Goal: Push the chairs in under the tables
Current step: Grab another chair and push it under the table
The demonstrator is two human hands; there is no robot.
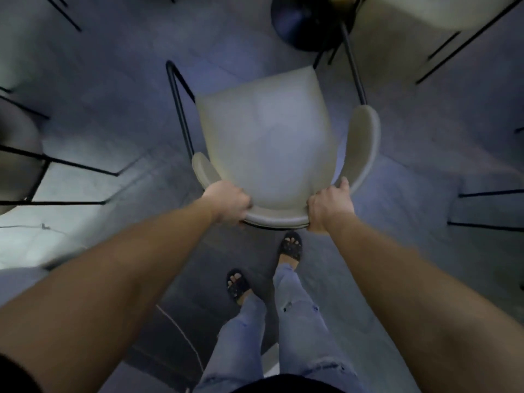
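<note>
A cream upholstered chair [266,137] with thin black metal legs stands on the grey floor directly below me, its curved backrest nearest me. My left hand [226,204] grips the left part of the backrest's top edge. My right hand [330,204] grips the right part, thumb up along the armrest. A black round table base [300,21] stands just beyond the chair's front, with a table leg crossing the chair's right front corner. The tabletop itself is out of view.
Another cream chair [442,9] sits at the top right with black legs. More chairs with black frames [19,148] stand at the left; black legs [487,194] show at the right edge. My feet in black sandals [290,245] are right behind the chair.
</note>
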